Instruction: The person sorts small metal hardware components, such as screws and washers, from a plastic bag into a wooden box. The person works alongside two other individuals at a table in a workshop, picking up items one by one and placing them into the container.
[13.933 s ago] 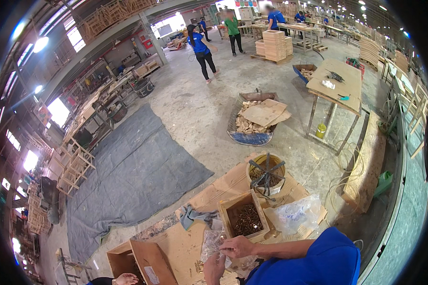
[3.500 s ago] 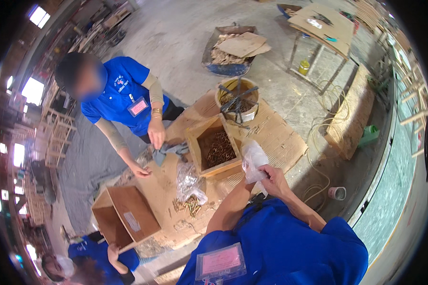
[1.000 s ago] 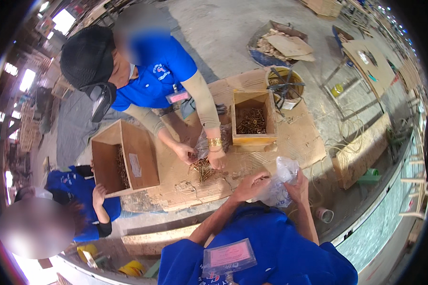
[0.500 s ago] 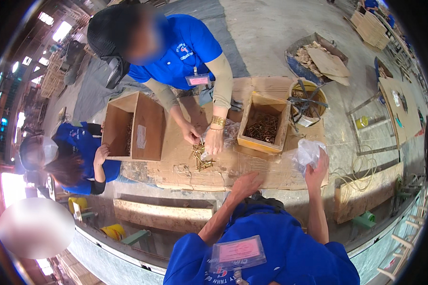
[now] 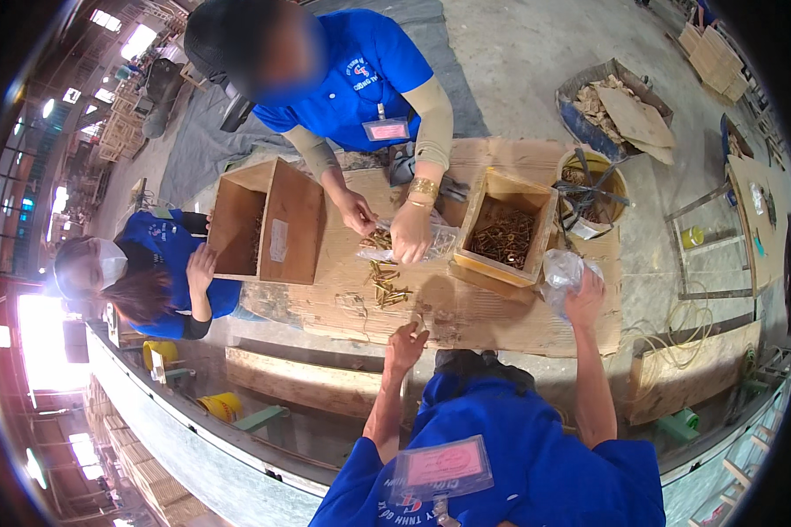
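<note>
My right hand [image 5: 585, 303] grips a crumpled clear plastic bag [image 5: 561, 279] at the right end of the cardboard sheet [image 5: 492, 325]. My left hand [image 5: 404, 347] is over the sheet's near edge, fingers curled in a pinch; whatever is between the fingertips is too small to make out. Beyond it lies a loose pile of brass-coloured screws [image 5: 387, 285]. Across from me a co-worker's hands [image 5: 410, 233] hold a clear bag [image 5: 439, 241] with screws in it. A wooden box [image 5: 505, 233] full of screws stands left of my bag.
A second wooden box [image 5: 294, 228] lies tilted at the left, held by another co-worker's hand [image 5: 202, 268]. Behind my bag stands a yellow bucket [image 5: 620, 189] with dark straps over it. A bin of wood scraps [image 5: 620, 110] is on the floor farther back. Planks [image 5: 303, 382] lie nearby.
My left hand has moved left toward the screw pile, its fingers curling. My right hand still holds the plastic bag. The co-worker's bag now shows screws inside.
</note>
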`<state>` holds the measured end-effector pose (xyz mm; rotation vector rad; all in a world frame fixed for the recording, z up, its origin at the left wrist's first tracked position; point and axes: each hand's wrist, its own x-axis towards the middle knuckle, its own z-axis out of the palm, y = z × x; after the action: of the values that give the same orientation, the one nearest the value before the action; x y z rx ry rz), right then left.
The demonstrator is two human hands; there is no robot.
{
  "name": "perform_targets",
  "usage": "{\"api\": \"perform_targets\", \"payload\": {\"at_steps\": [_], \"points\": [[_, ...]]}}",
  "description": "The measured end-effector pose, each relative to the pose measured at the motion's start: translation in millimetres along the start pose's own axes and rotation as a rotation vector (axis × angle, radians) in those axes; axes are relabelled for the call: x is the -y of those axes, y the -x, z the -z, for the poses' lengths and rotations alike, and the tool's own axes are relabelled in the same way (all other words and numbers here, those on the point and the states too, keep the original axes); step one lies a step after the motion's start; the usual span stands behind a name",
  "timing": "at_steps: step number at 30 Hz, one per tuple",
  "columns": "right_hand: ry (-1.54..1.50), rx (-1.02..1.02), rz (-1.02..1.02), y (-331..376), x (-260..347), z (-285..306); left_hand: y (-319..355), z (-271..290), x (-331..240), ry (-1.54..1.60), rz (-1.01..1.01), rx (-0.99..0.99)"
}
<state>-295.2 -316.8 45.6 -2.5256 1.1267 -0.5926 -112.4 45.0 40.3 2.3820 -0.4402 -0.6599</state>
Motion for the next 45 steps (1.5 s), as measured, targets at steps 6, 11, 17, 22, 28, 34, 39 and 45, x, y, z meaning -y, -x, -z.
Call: {"api": "perform_targets", "payload": {"at_steps": [6, 11, 17, 22, 28, 34, 39, 45], "points": [[0.053, -0.019, -0.084, 5, 7, -2, -53, 49, 27, -0.105, -0.107, -0.177], [0.141, -0.062, -0.106, 3, 15, -8, -137, 75, 20, -0.186, -0.512, -0.358], [0.196, -0.052, -0.136, 1, 26, -12, -176, 86, 34, -0.397, -0.665, -0.143], [0.219, -0.084, -0.191, 15, 31, -15, -135, 84, 48, -0.631, -0.745, 0.134], [0.216, -0.092, -0.208, 8, 43, -19, -139, 71, 62, -0.57, -0.784, -0.156], [0.231, -0.095, -0.196, 11, 40, -18, -171, 56, 51, -0.519, -0.759, -0.274], [0.233, -0.055, -0.235, 10, 45, -17, -189, 69, 48, -0.439, -0.846, -0.207], [0.222, -0.074, -0.254, 15, 45, -17, -172, 67, 29, -0.518, -0.543, -0.206]]}}
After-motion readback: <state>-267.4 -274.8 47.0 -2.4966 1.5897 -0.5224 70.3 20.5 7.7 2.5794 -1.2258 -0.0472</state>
